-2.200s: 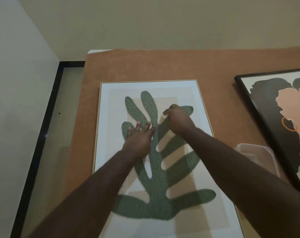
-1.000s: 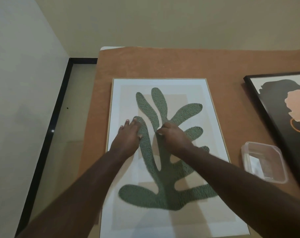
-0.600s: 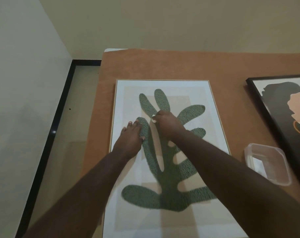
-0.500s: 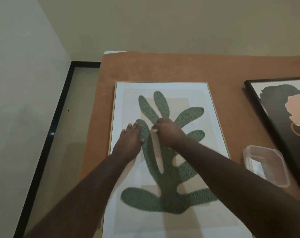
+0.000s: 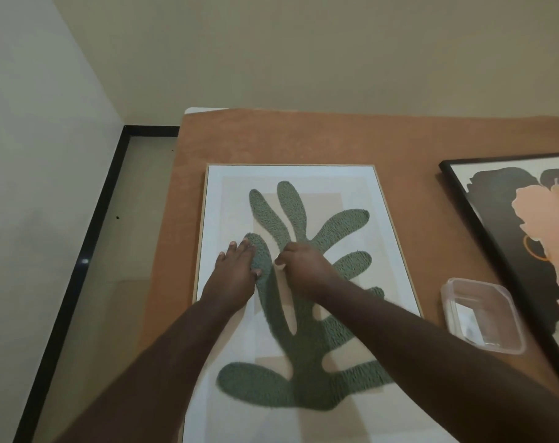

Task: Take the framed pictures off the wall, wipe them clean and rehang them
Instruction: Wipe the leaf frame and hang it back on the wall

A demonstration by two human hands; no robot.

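I'm pressing my left hand (image 5: 236, 271) flat on the picture (image 5: 291, 187). My right hand (image 5: 300, 266) is pinching, perhaps, a small wipe; the picture's long axis is running toward twelve o'clock.

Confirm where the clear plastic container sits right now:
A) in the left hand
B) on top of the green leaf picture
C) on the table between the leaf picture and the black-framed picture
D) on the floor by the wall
C: the clear plastic container rests on the brown table, between the leaf picture and the black-framed picture.
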